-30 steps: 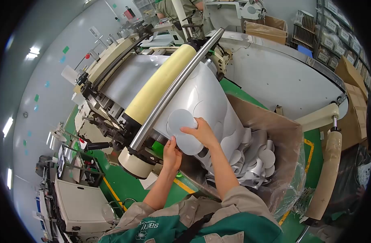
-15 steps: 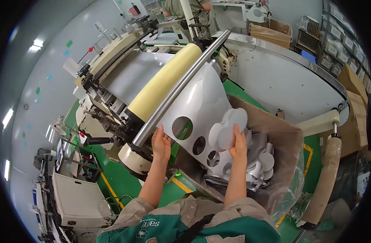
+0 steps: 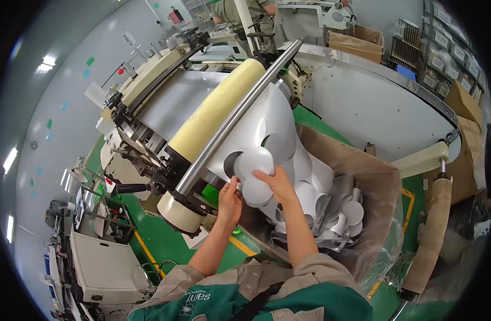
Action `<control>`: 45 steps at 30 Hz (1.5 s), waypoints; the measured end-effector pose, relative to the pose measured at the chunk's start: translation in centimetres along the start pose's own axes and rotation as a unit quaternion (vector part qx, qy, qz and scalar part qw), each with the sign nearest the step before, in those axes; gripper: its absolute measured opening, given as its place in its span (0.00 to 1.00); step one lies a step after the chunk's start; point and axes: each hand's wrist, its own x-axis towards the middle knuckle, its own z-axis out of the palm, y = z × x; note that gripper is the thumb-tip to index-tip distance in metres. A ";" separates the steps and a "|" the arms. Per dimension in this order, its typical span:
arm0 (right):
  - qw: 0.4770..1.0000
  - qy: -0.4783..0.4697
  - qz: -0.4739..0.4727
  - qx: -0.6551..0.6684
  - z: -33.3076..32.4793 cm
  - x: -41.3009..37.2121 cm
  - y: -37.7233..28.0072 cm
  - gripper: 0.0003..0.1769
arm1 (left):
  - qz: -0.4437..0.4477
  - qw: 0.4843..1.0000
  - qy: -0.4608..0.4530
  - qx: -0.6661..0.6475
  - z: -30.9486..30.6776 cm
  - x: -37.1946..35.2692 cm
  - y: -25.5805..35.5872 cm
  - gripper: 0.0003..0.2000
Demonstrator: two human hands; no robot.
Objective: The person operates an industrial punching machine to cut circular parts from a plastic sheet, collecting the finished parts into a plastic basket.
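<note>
A few round white discs are pinched between the thumb and fingers of my right hand, in front of the hanging web. My left hand is just left of the discs, its fingertips drawn together at the sheet's lower left edge; what they hold is too small to make out. The glossy white sheet with round holes hangs from a metal bar beside a yellow roller. Its lower part bends down into a lined cardboard box holding crumpled white scrap.
A wrapped roll on an arm stands right of the box. Behind it is a large white machine panel. Another person stands at the back. A white cabinet is at lower left, shelves with bins at upper right.
My right hand has moved left with the discs, close to my left hand. My left hand has shifted slightly right and down. The sheet is now folded and bunched toward the box.
</note>
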 end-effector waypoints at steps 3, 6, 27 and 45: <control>0.970 0.163 -0.020 0.182 -2.2 -2.3 0.7 0.28 | 0.035 0.999 0.031 0.000 0.7 0.6 1.4 0.19; 0.934 0.190 -0.063 0.295 -7.9 -2.5 2.4 0.28 | 0.076 0.996 0.051 0.011 -0.4 1.6 3.0 0.19; 1.000 0.010 -0.011 0.000 0.3 0.4 -1.0 0.25 | -0.005 1.000 -0.011 -0.007 -0.4 0.1 0.1 0.12; 0.995 0.029 -0.071 -0.069 -0.1 -1.3 -3.3 0.28 | 0.024 0.998 0.041 -0.033 -1.6 1.9 1.9 0.15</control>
